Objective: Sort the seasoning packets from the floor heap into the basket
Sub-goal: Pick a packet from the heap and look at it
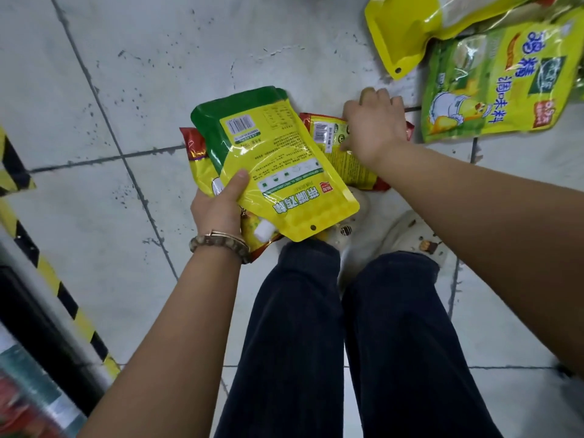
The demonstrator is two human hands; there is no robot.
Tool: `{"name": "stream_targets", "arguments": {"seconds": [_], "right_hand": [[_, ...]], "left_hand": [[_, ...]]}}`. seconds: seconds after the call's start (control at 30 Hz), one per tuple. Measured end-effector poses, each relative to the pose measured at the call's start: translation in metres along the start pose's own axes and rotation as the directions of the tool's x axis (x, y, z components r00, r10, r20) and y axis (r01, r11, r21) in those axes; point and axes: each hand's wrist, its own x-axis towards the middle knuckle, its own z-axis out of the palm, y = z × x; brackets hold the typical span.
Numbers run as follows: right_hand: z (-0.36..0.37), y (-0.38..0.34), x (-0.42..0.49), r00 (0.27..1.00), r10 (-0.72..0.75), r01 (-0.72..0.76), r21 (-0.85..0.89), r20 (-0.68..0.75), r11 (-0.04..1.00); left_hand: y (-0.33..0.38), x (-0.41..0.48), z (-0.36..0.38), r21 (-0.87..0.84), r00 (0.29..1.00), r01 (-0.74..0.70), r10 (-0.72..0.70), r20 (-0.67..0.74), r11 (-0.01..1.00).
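My left hand [219,207] grips a small stack of seasoning packets, thumb pressed on the top one, a yellow and green packet [278,165] lying back side up with its barcode showing. A red-edged yellow packet [197,159] sticks out beneath it. My right hand [376,126] is down on the floor, fingers closed around the edge of a red and yellow packet [335,150]. Two more packets lie on the tiles at the upper right: a green and yellow one [502,86] and a plain yellow one [410,30]. No basket is in view.
My legs in dark trousers [347,327] and light shoes [401,229] stand just below the packets. Yellow and black hazard tape [60,286] runs along the floor at the left, beside a dark shelf base [34,336]. Grey floor tiles [158,74] spread ahead.
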Motion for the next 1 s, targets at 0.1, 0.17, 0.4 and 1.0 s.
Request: {"name": "stream_targets", "arguments": {"seconds": [0.1, 0.17, 0.4, 1.0], "right_hand": [[-0.002, 0.011, 0.002, 0.998, -0.056, 0.057, 0.020, -0.041, 0.998], [-0.004, 0.023, -0.004, 0.996, -0.039, 0.048, 0.123, -0.080, 0.991], [-0.042, 0.083, -0.082, 0.846, 0.429, 0.038, 0.839, -0.316, 0.543], [-0.111, 0.229, -0.450, -0.017, 0.983, 0.536, 0.832, 0.181, -0.144]], "left_hand": [[0.012, -0.001, 0.011, 0.041, 0.998, -0.059, 0.058, 0.034, 0.997], [0.021, -0.005, 0.017, 0.053, 0.991, -0.109, 0.104, 0.088, 0.993], [0.049, -0.041, 0.033, 0.111, 0.943, -0.232, 0.195, 0.268, 0.966], [0.068, -0.396, 0.211, 0.270, 0.283, -0.683, -0.094, 0.954, 0.678]]}}
